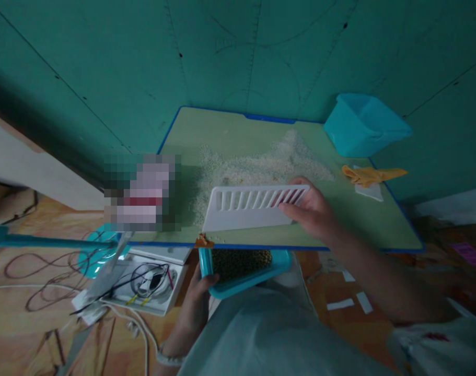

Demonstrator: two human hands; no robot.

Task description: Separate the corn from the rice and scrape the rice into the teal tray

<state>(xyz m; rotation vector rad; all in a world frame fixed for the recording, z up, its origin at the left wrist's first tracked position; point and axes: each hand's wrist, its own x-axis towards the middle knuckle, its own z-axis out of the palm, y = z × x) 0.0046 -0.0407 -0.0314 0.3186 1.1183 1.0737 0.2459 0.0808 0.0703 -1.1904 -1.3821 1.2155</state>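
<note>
While my right hand [314,211] pinches one end of the white slotted scraper [249,209] standing on the desk [363,224], my left hand [194,308] grips the teal tray [245,286] below its near edge, already part-filled with possibly dark beans, most pale grains [261,164] unswept.

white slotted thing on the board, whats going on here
A person's right hand holds a white slotted scraper upright on the green board, in front of spread white grains. Their left hand holds a teal tray of dark grains below the board's near edge. A blue tub and yellow cloth sit at the right.
</note>
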